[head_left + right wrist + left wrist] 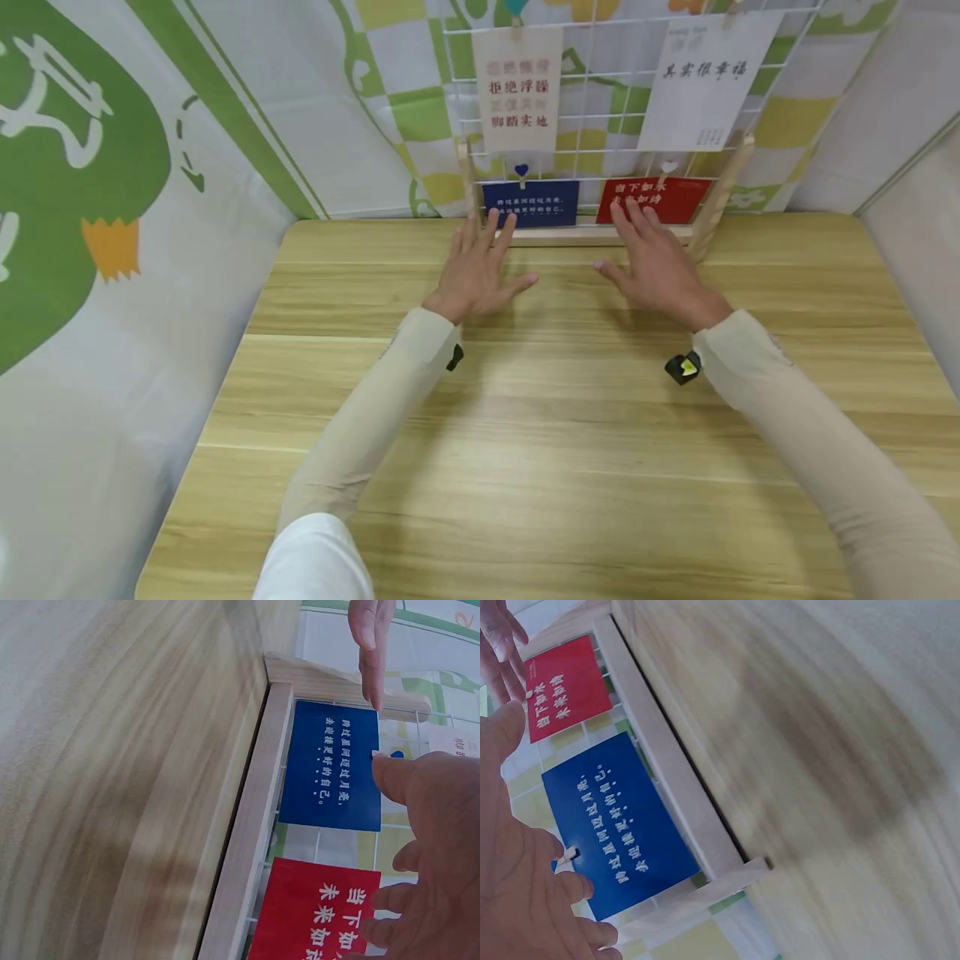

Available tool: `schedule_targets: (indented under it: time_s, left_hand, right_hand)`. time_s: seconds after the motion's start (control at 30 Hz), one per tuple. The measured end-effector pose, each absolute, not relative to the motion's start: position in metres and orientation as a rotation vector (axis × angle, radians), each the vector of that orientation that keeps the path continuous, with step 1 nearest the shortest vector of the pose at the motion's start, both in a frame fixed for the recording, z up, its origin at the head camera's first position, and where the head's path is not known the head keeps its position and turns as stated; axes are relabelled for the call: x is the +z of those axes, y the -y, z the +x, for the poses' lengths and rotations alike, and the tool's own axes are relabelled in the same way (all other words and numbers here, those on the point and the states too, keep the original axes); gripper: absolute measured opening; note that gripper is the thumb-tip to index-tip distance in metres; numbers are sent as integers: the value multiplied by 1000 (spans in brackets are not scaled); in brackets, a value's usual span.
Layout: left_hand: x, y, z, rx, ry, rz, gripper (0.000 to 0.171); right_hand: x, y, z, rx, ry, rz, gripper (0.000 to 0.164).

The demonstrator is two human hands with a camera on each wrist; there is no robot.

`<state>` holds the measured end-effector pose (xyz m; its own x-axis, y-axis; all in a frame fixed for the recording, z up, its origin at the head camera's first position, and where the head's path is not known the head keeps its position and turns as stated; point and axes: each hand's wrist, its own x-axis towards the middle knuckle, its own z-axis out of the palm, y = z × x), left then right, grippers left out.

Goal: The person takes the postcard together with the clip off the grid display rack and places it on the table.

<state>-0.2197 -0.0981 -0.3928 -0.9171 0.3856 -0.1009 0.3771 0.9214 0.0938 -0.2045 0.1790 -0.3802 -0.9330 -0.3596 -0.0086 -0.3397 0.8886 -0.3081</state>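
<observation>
My left hand (480, 271), fingers spread, reaches over the wooden table; its fingertips overlap the lower edge of a blue card (543, 198) in the head view. My right hand (663, 262) is spread the same way, with fingertips in front of a red card (690, 200). Both cards bear white writing and hang side by side at the bottom of a white wire grid rack with a wooden base (570, 237). A blue heart clip (522, 172) holds the blue card and a white heart clip (668, 168) the red one. Neither hand grips anything.
Higher on the grid hang a cream card (517, 108) and a larger white sheet (697, 100), both with writing. The rack stands at the back edge of the wood-grain table (570, 450). Patterned cloth (416, 117) hangs behind it, and a green-printed curtain (90, 133) is at left.
</observation>
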Motion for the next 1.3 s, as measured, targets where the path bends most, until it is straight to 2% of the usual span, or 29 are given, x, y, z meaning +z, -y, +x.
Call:
schedule_targets:
  time_s: [0.37, 1.07, 1.3]
  left_hand:
    - [-380, 96, -225, 171, -2971, 595, 98]
    - [-357, 95, -231, 217, -3001, 626, 105]
    - [-350, 96, -233, 241, -3020, 618, 107]
  right_hand:
    - [-367, -170, -211, -633, -2999, -597, 86]
    - [-337, -157, -221, -673, -3047, -633, 83]
    - [-327, -151, -225, -661, -3057, -670, 75]
